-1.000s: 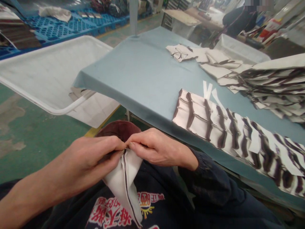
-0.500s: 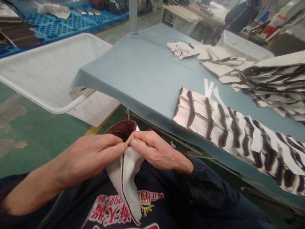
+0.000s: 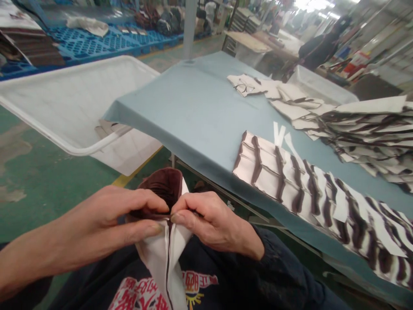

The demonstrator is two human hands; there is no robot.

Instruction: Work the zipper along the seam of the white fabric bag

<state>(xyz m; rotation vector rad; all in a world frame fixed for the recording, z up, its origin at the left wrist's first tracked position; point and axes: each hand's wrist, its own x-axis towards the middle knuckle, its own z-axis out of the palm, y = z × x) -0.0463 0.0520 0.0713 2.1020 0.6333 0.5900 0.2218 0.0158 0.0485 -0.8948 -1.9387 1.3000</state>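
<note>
In front of my chest is a sewn fabric tube (image 3: 160, 245), off-white outside and dark brown inside, with a dark seam running down its front. Its wide mouth faces up, showing the brown lining (image 3: 167, 183). My left hand (image 3: 119, 217) holds the rim left of the seam, fingertips inside and thumb outside on the white cloth. Pinched at the top of the seam, my right hand (image 3: 209, 221) grips the rim on the other side. Both hands nearly meet at the seam. The tube's lower end runs out of view at the bottom.
A blue-covered table (image 3: 180, 107) stands ahead, bearing a row of white-and-brown pieces (image 3: 267, 165), a larger pile (image 3: 364, 129), white strips (image 3: 279, 134) and eyeglasses (image 3: 244, 88). To the left is a white plastic tub (image 3: 74, 94). Behind are blue pallets (image 3: 119, 41) and a person (image 3: 322, 47).
My left fingers and thumb have spread apart around the rim, and the tube's mouth is wider, showing more lining. My right hand keeps its pinch. The head view has tilted up slightly.
</note>
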